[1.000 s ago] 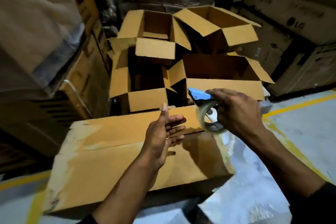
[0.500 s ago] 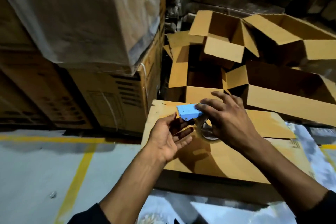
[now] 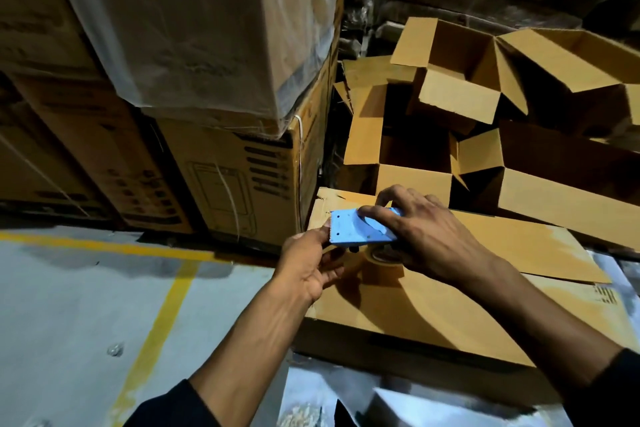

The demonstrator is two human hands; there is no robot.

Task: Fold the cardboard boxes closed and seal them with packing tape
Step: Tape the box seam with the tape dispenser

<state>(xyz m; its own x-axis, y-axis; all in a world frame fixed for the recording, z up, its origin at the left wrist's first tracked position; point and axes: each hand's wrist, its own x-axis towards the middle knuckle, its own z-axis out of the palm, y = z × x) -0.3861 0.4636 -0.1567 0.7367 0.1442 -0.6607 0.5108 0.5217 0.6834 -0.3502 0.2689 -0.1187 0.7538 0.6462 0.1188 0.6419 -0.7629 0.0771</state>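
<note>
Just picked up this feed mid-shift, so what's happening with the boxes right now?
A person is about to tape a closed cardboard box lying on the floor. The right hand grips a blue tape dispenser above the box's left end, while the left hand pinches at its toothed edge, apparently pulling the tape's end free. No tape visibly on the box yet. Behind it, several open boxes wait with their flaps up.

Your left hand [image 3: 308,263]: forearm reaching in from near left, fingers pinched at the tape dispenser [image 3: 356,230] | your right hand [image 3: 429,236]: fingers curled over it from the right.
</note>
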